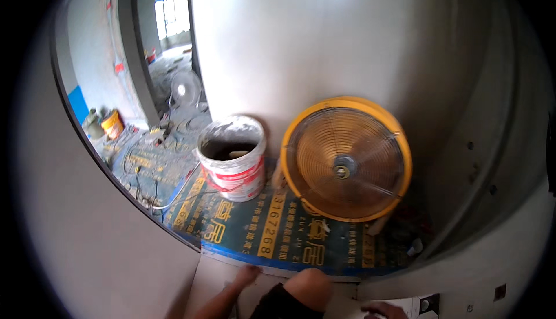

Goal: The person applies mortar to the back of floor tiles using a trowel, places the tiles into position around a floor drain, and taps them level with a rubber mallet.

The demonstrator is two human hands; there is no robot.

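My left hand (248, 274) is low in the middle, beside my bare knee (311, 289) and near the blue-taped edge (240, 255) of the floor covering. Its fingers are too blurred to read, and I make out nothing held in it. At the lower edge, my right hand (387, 310) is in shadow and partly cut off, close to a white plate with a dark opening (428, 304). Whether it grips anything cannot be made out.
A large yellow drum fan (346, 102) stands ahead against the pale wall. To its left is a stained white bucket (234, 184) with red bands. Printed dark sheeting (249, 226) covers the floor. Beyond lie cables, a yellow bucket (113, 125) and a grey fan (185, 89).
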